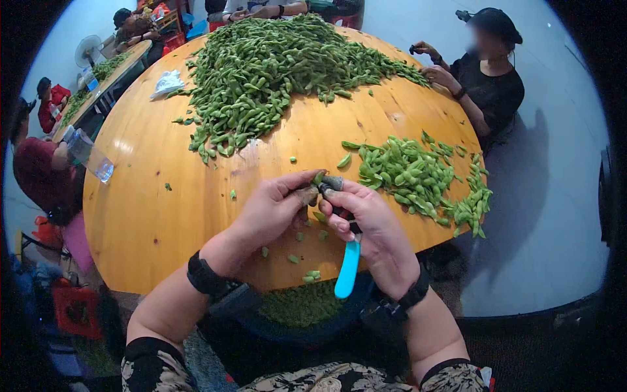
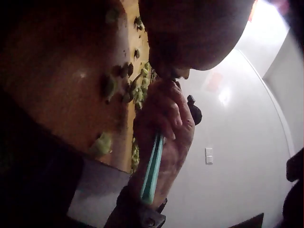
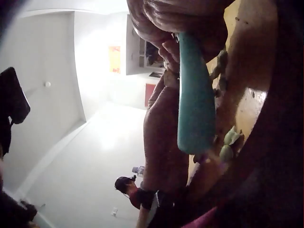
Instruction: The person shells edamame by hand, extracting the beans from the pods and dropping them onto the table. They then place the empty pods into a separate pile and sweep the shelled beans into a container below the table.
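My left hand pinches a green soybean pod between thumb and fingertips. Right beside it, the fingers of my right hand curl round a tool with a turquoise handle; its working end is hidden among the fingers. A dark grey covering sits at the right fingertips. From the right wrist view, the handle points away from the joined hands. Several loose pods and bits lie under the hands, among them a pale green piece near the table edge.
A large heap of pods covers the far side of the round wooden table. To the right lies a smaller, lighter pile. A crumpled white bag rests at the left. Another person sits at right. Below the edge is a tub of green bits.
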The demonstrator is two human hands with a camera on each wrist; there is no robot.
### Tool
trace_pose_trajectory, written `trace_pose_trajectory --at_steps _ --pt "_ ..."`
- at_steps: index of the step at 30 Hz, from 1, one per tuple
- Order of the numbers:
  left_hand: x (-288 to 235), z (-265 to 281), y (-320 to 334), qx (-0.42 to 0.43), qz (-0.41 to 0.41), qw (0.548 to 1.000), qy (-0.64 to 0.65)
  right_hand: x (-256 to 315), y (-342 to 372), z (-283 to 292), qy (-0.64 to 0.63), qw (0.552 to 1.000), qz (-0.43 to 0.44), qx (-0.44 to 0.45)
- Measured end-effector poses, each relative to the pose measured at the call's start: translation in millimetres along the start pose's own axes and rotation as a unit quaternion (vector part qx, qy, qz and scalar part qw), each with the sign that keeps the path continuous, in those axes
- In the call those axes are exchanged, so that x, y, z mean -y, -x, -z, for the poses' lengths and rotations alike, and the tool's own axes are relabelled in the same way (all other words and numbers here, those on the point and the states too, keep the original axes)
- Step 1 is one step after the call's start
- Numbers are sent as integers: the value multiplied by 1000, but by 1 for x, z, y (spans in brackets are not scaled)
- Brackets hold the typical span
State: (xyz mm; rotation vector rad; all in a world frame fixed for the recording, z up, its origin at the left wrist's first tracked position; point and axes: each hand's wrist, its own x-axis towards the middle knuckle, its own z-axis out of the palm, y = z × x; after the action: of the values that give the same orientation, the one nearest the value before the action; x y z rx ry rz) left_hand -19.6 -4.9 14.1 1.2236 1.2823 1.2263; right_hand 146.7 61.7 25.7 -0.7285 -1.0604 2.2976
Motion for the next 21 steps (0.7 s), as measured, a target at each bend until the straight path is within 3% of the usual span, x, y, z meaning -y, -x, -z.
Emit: trace_pose_trajectory --at_steps 6,9,10,12,14,15,17,21 --pt "4 8 -4 36 1 997 64 2 -6 1 5 1000 3 22" --pt "4 6 -5 28 20 997 67 -2 -1 -5 133 990 48 -23" --pt "1 3 -3 23 10 1000 -2 -3 1 -5 202 975 82 -34" --pt "3 0 -2 17 -2 997 -73 0 4 -6 185 979 83 -20" --pt "12 -1 -5 -40 -231 933 -274 3 7 -9 133 989 66 -16" --pt "8 0 -4 -42 -231 933 -274 2 8 -9 135 989 65 -15" --pt "-2 1 -1 -8 -153 958 -244 1 9 -9 134 988 73 -10" --pt "-1 0 -1 2 -130 970 -205 -2 8 -8 114 991 68 -7"
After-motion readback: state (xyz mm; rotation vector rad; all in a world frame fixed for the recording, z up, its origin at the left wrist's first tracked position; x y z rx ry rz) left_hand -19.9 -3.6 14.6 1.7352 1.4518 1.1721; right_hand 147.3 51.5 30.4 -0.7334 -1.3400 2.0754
